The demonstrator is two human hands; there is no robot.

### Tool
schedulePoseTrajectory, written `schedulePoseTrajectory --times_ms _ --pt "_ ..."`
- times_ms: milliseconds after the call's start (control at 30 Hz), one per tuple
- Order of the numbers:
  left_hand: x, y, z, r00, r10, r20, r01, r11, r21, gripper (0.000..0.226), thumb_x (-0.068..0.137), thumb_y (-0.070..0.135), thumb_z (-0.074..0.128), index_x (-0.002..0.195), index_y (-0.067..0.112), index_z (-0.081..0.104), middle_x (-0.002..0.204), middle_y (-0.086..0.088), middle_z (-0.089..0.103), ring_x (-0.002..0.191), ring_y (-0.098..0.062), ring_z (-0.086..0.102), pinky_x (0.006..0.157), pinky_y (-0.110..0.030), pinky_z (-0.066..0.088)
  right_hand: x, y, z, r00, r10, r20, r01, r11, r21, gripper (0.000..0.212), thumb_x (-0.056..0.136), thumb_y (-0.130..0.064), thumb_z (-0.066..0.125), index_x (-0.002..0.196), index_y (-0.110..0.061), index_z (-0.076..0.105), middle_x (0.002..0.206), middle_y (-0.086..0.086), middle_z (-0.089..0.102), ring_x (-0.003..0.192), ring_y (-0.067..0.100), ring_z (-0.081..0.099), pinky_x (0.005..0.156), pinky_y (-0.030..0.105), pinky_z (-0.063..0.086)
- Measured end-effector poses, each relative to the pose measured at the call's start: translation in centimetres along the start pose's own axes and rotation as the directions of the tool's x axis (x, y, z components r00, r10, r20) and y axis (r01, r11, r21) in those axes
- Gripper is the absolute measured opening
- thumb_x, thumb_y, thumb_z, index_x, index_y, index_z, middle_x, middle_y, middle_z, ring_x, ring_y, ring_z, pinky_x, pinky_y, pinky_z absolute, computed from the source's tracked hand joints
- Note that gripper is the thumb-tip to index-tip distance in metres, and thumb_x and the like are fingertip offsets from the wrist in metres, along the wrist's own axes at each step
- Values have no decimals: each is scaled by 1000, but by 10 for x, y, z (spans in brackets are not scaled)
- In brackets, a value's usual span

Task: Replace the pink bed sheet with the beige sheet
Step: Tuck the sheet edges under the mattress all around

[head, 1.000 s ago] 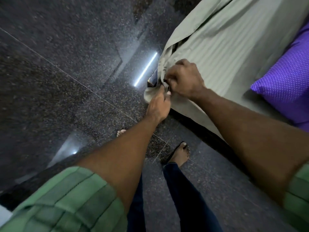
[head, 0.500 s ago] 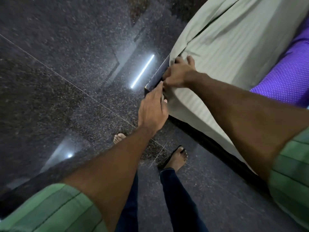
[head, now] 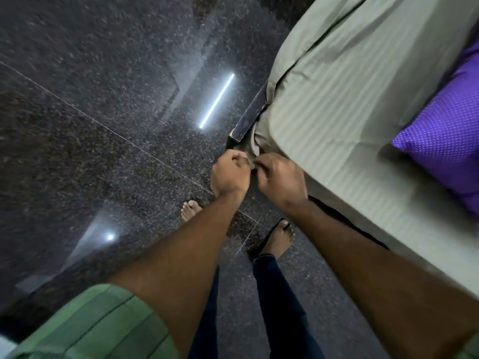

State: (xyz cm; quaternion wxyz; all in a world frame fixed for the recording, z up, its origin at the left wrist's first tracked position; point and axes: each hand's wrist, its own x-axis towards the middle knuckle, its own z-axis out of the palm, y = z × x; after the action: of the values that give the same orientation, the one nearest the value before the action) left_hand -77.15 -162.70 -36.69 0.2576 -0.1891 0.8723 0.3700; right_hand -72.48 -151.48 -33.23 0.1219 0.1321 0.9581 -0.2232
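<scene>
The beige striped sheet (head: 344, 99) covers the bed on the right and hangs over its near corner. My left hand (head: 229, 174) and my right hand (head: 281, 181) are side by side at that corner, just below the mattress edge. Both have curled fingers and pinch the bunched corner of the sheet between them. The dark bed frame (head: 248, 117) shows bare beside the gathered cloth. No pink sheet is in view.
A purple dotted pillow (head: 445, 136) lies on the bed at the right. The polished dark granite floor (head: 103, 125) spreads to the left, reflecting a tube light. My bare feet (head: 278, 237) stand close to the bed's side.
Both hands have come down and toward me from the mattress top to the hanging corner. The left hand, flat half a second ago, now curls round the cloth. More dark frame is uncovered.
</scene>
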Motion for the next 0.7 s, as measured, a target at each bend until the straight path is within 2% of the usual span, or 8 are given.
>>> schedulePoseTrajectory --times_ms 67,133,167,233,367,533,633,700 --pt "12 -3 8 990 -77 116 87 992 -86 16 88 31 68 103 32 73 99 7 75 89 -18 68 80 -33 57 -11 -8 27 934 356 29 -344 877 336 16 92 -26 63 99 -23 77 92 -5 77 82 16 69 73 30 56" --pt "26 -10 19 959 -157 234 200 964 -174 31 76 37 72 106 33 73 94 5 77 88 -21 72 82 -42 62 -5 -12 45 664 680 312 -615 259 745 11 92 -16 68 95 -16 78 88 0 78 75 13 67 65 27 55" --pt "31 -13 26 950 -159 269 223 948 -227 34 71 39 72 105 32 73 89 4 77 85 -22 74 80 -44 63 2 -11 51 548 697 462 -603 -53 796 10 93 -15 68 98 -12 76 87 3 77 71 12 66 61 25 53" --pt "36 -6 36 936 -159 313 260 914 -312 29 74 33 72 102 23 73 82 -1 78 77 -22 76 73 -39 63 22 -3 64 470 659 587 -496 -354 793 9 97 -19 66 99 -11 70 77 3 70 60 10 61 56 23 52" --pt "54 17 62 913 -290 286 386 839 -383 18 88 18 62 100 9 72 80 -8 75 61 -18 69 46 -22 51 56 7 81 434 624 649 -387 -522 760 11 93 -10 60 83 -13 62 66 1 63 53 12 60 51 25 50" --pt "72 11 88 843 -353 406 526 700 -484 25 97 19 58 116 7 70 107 -14 75 88 -28 74 55 -29 59 68 13 90 437 542 718 -217 -711 669 33 107 -15 38 86 -7 62 73 12 70 78 25 60 100 37 46" --pt "69 8 82 783 -336 523 620 484 -617 27 104 25 44 95 11 65 88 -13 68 74 -26 64 66 -32 54 65 14 95 403 561 723 -118 -752 649 29 107 -14 36 93 -7 60 89 13 64 81 25 59 105 37 44" --pt "73 5 76 769 -333 545 638 356 -682 32 104 24 36 89 13 62 84 -11 64 77 -24 60 85 -36 53 64 15 92 429 509 746 -36 -816 577 30 106 -21 36 106 -5 62 102 17 64 93 27 61 114 40 41"
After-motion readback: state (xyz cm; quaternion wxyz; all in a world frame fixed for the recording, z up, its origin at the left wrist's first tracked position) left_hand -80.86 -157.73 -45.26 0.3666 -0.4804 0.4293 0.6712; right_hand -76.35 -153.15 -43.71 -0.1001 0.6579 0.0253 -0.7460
